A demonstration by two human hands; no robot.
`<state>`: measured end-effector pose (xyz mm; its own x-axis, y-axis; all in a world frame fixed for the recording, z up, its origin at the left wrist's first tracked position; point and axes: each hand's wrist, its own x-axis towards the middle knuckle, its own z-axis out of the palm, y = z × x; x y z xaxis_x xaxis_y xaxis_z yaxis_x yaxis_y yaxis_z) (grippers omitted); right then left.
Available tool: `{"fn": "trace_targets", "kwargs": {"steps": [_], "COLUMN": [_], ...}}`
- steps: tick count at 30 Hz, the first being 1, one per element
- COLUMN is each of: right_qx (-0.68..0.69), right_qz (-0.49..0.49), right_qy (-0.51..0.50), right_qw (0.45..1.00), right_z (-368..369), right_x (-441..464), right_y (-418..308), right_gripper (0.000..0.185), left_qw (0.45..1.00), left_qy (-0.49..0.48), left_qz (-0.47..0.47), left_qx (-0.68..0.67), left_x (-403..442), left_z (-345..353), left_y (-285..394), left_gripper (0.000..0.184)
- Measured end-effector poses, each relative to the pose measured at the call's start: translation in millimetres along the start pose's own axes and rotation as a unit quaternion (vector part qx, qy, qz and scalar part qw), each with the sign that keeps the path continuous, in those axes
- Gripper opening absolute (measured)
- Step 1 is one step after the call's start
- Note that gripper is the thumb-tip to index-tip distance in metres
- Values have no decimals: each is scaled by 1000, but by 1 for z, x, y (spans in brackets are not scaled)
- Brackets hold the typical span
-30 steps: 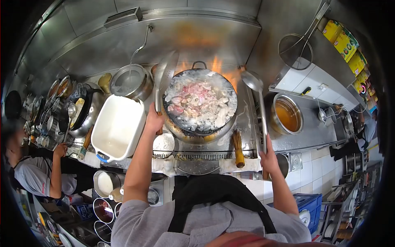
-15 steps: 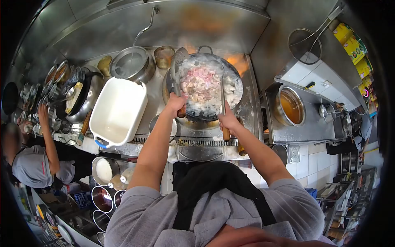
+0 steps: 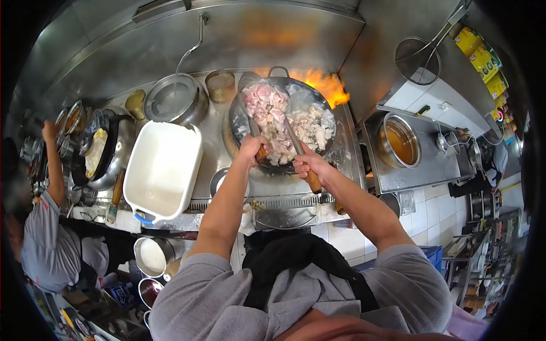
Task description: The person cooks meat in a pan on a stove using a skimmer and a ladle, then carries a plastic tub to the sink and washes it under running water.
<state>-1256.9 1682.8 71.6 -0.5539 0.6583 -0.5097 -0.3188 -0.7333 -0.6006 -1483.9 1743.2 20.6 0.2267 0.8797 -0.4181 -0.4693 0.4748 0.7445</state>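
Observation:
A dark wok (image 3: pixel 331 101) stands on the stove, with pinkish and pale meat pieces (image 3: pixel 311 128) in steaming liquid. My left hand (image 3: pixel 255 149) is closed round the wooden handle of a perforated strainer (image 3: pixel 248 79) at the wok's left side. A heap of pink meat lies over the strainer. In my right hand (image 3: pixel 311 163) is the wooden handle of a metal ladle (image 3: pixel 294 137), its shaft slanting up and left into the meat. The ladle's bowl is largely hidden by meat.
Flames (image 3: pixel 327 86) rise behind the wok. A white tub (image 3: pixel 162 170) and a lidded pot (image 3: pixel 175 99) stand left; a pot of brown liquid (image 3: pixel 399 141) stands right. A wire strainer (image 3: pixel 418 61) hangs above. At far left, a co-worker (image 3: pixel 51 238) reaches over pans.
My right hand has come left from beside the stove, bringing the ladle into the wok. Meat is now heaped on the strainer. The flames look larger. The co-worker's arm has moved up.

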Motion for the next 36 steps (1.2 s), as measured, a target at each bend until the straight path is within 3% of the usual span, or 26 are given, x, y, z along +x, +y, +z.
{"fn": "trace_targets", "kwargs": {"steps": [2, 4, 6, 8, 10, 11, 13, 15, 18, 20, 22, 25, 29, 31, 36], "right_qx": [15, -107, -143, -309, -378, -569, -710, -724, -727, -753, -772, -786, -800, -806, -817], "right_qz": [-12, -35, -52, -97, -93, -261, -397, -89, -114, -63, -1, 18, 54, 73, 111], "right_qy": [7, 41, 55, 140, 164, 199, 228, 365, 352, 343, 355, 330, 296, 284, 246], "right_qw": [1000, 993, 987, 936, 906, 754, 536, 578, 578, 558, 528, 523, 519, 515, 510], "right_z": [-1, 11, 19, 24, 6, -17, -19, 27, 9, 5, 8, -1, -19, -28, -57], "right_x": [-8, -25, -41, -51, -55, -51, -70, -112, -165, -209, -252, -296, -308, -302, -273], "right_y": [-4, -9, -14, -15, -27, -27, -26, -44, -31, -19, -6, 10, 27, 33, 42], "right_gripper": [88, 87, 87, 87, 86, 85, 83, 83, 83, 85, 85, 84, 83, 84, 91], "left_qw": [993, 987, 978, 976, 952, 953, 956, 958, 958, 933, 926, 937, 937, 910, 921], "left_qy": [-13, -54, -31, -22, -117, -122, -115, -124, -126, -172, -170, -140, -132, -181, -137], "left_qz": [8, -6, 6, -8, 24, 16, 22, 25, 40, 20, 16, 24, 36, 23, 31], "left_qx": [-120, -149, -207, -218, -281, -276, -269, -258, -255, -317, -336, -320, -321, -372, -363], "left_x": [-3, -5, -18, -29, -31, -30, -29, -38, -48, -44, -46, -51, -53, -53, -70], "left_z": [-1, -14, -19, -23, -28, -29, -30, -29, -20, -24, -21, -15, -8, -8, -2], "left_y": [-7, -13, -13, -16, -18, -19, -23, -23, -21, -27, -29, -26, -31, -34, -32], "left_gripper": [12, 13, 13, 15, 16, 16, 16, 17, 23, 26, 31, 32, 34, 35, 34]}}
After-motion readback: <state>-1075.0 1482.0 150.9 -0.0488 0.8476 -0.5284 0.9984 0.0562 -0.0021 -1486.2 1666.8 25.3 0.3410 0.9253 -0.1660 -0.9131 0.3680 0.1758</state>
